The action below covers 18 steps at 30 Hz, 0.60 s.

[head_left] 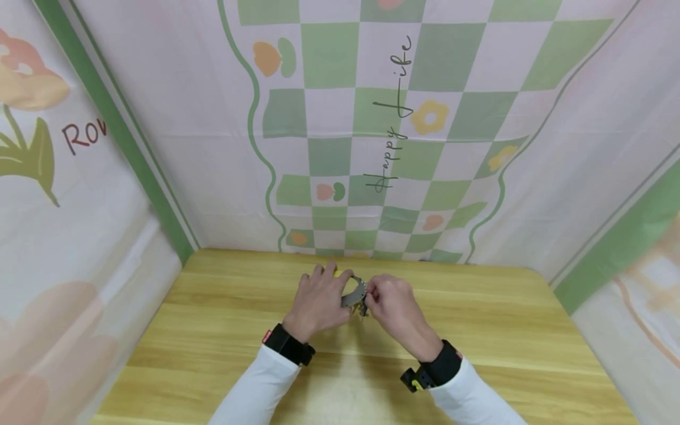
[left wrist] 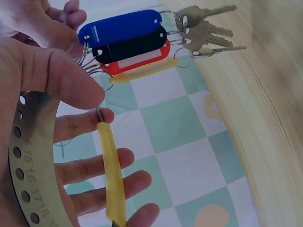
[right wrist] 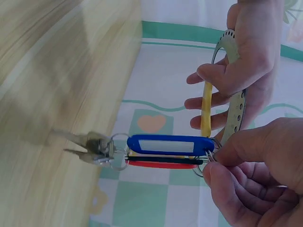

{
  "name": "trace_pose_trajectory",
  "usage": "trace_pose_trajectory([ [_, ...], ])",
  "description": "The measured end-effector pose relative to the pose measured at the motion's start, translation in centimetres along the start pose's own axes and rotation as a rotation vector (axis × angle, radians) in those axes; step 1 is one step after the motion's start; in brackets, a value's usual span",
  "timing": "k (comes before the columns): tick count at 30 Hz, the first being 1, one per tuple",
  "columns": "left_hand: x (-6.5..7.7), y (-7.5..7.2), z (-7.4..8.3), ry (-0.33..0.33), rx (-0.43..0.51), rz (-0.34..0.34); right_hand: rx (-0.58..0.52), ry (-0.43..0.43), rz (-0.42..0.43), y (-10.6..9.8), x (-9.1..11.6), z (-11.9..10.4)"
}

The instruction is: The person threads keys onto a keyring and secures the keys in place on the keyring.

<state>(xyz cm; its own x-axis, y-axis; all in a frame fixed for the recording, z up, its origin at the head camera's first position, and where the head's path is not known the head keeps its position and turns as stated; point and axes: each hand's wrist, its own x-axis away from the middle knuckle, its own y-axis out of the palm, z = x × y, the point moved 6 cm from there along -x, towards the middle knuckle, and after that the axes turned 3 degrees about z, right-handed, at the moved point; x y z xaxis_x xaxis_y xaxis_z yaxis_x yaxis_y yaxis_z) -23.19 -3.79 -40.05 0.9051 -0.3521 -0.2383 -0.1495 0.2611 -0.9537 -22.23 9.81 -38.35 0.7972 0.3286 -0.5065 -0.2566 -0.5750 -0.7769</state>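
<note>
In the head view my left hand [head_left: 319, 301] holds a loop-shaped metal key holder [head_left: 353, 298]. Its grey band [left wrist: 40, 163] has a row of numbered holes, and a yellow-sleeved bar [left wrist: 112, 175] crosses the open side. The left thumb lies over one end of the bar, with the fingers behind it. My right hand [head_left: 393, 301] pinches small split rings [right wrist: 210, 153] at the holder's edge. From these rings hang blue [right wrist: 163, 144], black [left wrist: 132, 47], red [left wrist: 163, 51] and yellow [left wrist: 142, 71] key tags, with several metal keys [left wrist: 203, 30] at their far ends.
A wood-grain table [head_left: 223, 354] lies under both hands. Behind it hangs a curtain [head_left: 329, 118] with green and white checks, and more printed cloth [head_left: 79, 236] closes off the sides. Black straps [head_left: 289, 345] sit on both wrists.
</note>
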Motion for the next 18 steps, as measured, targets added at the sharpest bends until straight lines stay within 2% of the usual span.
trace_pose_trajectory([
  [5,0.0,0.1,0.2,0.002,-0.015,-0.027,0.098,-0.159,0.036,0.1,0.2,-0.7],
  [8,0.1,0.3,0.3,0.001,-0.032,-0.049,0.103,-0.181,0.043,0.1,0.3,-0.9],
  [11,0.1,0.3,0.3,0.004,-0.050,-0.055,0.053,-0.131,0.050,0.0,0.3,-0.6],
  [18,0.0,0.1,0.2,0.004,-0.065,-0.057,-0.063,0.090,0.036,-0.1,0.3,0.4],
])
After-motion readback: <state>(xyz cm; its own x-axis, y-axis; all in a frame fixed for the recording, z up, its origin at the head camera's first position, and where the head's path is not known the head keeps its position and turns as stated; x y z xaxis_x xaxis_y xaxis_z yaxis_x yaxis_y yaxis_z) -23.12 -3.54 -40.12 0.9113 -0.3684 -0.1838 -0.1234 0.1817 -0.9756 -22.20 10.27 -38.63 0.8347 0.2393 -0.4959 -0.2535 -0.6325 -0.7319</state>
